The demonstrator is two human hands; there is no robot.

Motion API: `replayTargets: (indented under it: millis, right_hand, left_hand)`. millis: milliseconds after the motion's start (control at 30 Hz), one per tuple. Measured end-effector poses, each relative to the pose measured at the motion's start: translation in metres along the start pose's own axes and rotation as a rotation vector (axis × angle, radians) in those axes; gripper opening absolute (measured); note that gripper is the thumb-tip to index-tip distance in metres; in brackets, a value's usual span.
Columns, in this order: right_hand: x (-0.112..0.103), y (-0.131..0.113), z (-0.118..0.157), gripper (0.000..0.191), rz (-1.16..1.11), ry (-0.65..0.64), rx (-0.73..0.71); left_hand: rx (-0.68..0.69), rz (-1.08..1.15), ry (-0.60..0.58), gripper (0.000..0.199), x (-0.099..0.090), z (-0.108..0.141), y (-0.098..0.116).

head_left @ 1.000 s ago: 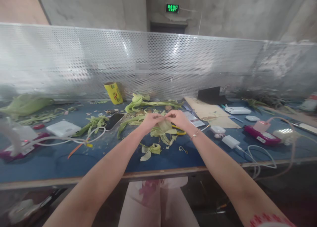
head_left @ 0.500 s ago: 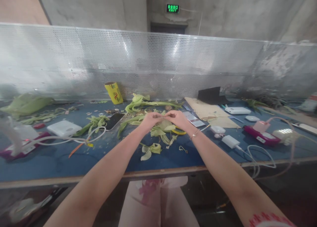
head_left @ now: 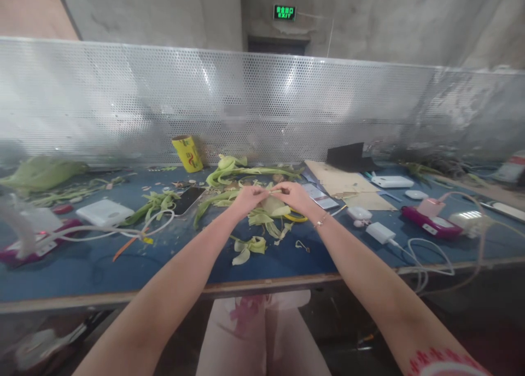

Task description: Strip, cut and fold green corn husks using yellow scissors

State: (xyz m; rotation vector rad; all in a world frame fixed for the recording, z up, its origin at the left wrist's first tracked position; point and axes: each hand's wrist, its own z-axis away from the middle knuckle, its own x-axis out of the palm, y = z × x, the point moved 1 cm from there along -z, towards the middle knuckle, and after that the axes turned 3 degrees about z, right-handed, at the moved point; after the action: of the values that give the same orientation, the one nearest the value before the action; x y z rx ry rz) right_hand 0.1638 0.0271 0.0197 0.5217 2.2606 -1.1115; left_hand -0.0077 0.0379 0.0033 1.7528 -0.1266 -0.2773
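Note:
Over the middle of the bench, my left hand (head_left: 249,198) and my right hand (head_left: 290,193) meet at the fingertips. Both are closed in a pinch around a small pale piece between them, too small to name. Beneath and behind them lies a heap of green leaves and stalks (head_left: 229,175). Peeled leaf pieces (head_left: 264,221) hang just under my fingers, beside a yellow band (head_left: 296,217). Closer to the front edge rests a torn pale leaf (head_left: 248,248). A bracelet circles my right wrist.
A yellow can-like container (head_left: 187,153) tilts against the perforated metal screen (head_left: 270,100). Phones (head_left: 189,200), a white box (head_left: 105,212), purple power strips (head_left: 430,223), a white charger (head_left: 380,233) and cables flank my arms on the blue bench (head_left: 164,277). Cardboard (head_left: 346,180) lies behind right.
My fingertips shift slightly around the small piece and stay together. The whole view slides a little; the things on the bench keep their places.

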Motion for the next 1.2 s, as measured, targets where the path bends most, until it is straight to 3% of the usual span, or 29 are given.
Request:
replayTargets:
  millis: [300,467,600,700,833,1067,1200]
  right_hand:
    - [-0.002,0.000,0.000,0.024,-0.033,-0.010,-0.001]
    - [-0.003,-0.003,0.002,0.035,-0.057,-0.037,0.032]
    - [-0.001,-0.002,0.002,0.045,-0.043,-0.021,0.051]
    - [0.001,0.001,0.001,0.042,-0.042,-0.018,0.055]
    - [0.003,0.002,0.000,0.023,0.000,0.006,-0.082]
    - [0.001,0.002,0.000,0.021,0.123,0.009,-0.173]
    - [0.000,0.003,0.000,0.032,0.088,-0.011,-0.106]
  left_hand:
    - [-0.010,0.031,-0.045,0.034,0.002,0.003,0.004]
    - [0.151,-0.272,0.022,0.024,0.001,0.003,0.008]
    - [0.251,-0.301,0.048,0.024,0.002,0.005,0.010]
    - [0.244,-0.336,0.070,0.024,0.001,0.006,0.011]
    - [0.245,-0.371,0.075,0.024,0.001,0.008,0.016]
    - [0.210,-0.447,0.041,0.030,0.002,0.010,0.021]
    - [0.261,-0.416,0.075,0.031,0.000,0.006,0.016]
